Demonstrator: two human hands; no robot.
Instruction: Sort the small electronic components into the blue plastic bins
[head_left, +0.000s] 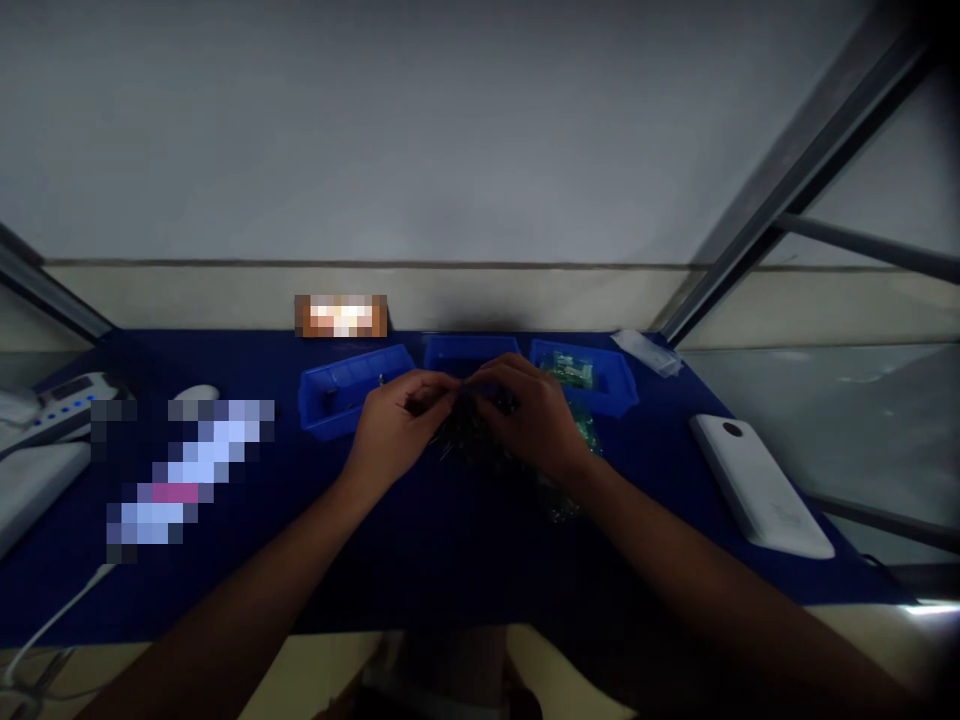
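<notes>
My left hand and my right hand meet over the middle of the blue table. Thumb and fingers are pinched together on both, and the fingertips nearly touch. Whatever they hold is too small and dark to make out. Under the fingers lies a dark heap of small, thin, glinting pieces, partly covered by the hands. Blue bins stand just behind: a left bin, a middle bin and a right bin. Shiny greenish packets are in the right one, and another greenish packet lies beside my right wrist.
On the right lies a white oblong device, with a clear plastic bag behind it. To the left are a blurred-out bright object with a white cable, a white mouse-like object and a power strip. Metal frame posts flank the table.
</notes>
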